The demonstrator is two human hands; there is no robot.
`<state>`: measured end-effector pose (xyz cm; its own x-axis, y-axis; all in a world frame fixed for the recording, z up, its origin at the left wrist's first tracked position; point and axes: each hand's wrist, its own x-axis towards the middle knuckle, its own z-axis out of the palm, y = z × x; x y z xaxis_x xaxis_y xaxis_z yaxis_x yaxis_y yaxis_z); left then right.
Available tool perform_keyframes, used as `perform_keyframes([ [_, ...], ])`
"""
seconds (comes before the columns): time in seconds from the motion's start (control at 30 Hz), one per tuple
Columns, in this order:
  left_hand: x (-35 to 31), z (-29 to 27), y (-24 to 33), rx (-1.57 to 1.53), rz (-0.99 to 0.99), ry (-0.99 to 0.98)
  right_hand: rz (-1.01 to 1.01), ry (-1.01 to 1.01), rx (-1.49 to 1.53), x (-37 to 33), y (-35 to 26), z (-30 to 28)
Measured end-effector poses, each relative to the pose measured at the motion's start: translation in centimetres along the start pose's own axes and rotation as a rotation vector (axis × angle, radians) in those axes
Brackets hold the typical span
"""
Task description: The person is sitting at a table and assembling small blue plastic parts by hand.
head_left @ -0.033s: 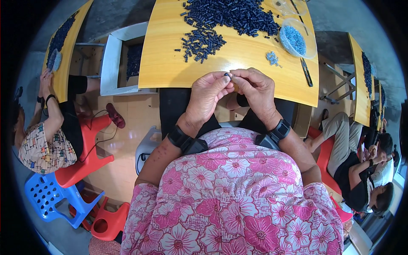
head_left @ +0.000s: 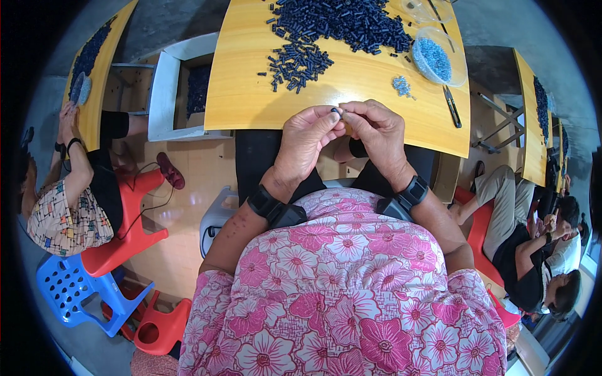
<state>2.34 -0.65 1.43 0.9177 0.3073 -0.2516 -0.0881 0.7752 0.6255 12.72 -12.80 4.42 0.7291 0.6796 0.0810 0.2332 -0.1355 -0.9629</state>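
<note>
My left hand (head_left: pixel 305 141) pinches a small dark cylindrical piece (head_left: pixel 335 111) between thumb and fingertips, just off the near edge of the yellow table (head_left: pixel 251 103). Right beside it, my right hand (head_left: pixel 380 135) is closed in a pinch, its fingertips meeting the left ones. Whatever the right fingers hold is too small and covered to make out. Beyond my hands lies a big heap of black cylindrical pieces (head_left: pixel 342 22), with a smaller cluster (head_left: pixel 300 64) of the same in front.
To the right stand a clear bowl of small bluish pieces (head_left: pixel 433 59), a little pile of them (head_left: pixel 402 86) and black-handled snips (head_left: pixel 451 106). A white open box (head_left: pixel 164 94) sits left of the table. Other people work at tables on both sides, near a blue stool (head_left: pixel 78 285).
</note>
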Motion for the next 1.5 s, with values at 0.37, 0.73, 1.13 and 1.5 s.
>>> perform_keyframes([
  [0.37,0.2,-0.2,0.8,0.498,0.207,0.017,0.254,-0.067,0.362,0.2,0.4,-1.0],
  [0.73,0.0,0.4,1.4,0.771,0.326,-0.04,0.203,-0.373,0.267,0.1,-0.1,-1.5],
  [1.13,0.4,0.6,2.3,0.856,0.293,-0.204,0.372,-0.481,0.358,0.6,0.0,-2.3],
  [1.5,0.9,0.2,1.2,0.71,0.293,-0.132,0.444,-0.304,0.593,0.3,0.6,-0.9],
])
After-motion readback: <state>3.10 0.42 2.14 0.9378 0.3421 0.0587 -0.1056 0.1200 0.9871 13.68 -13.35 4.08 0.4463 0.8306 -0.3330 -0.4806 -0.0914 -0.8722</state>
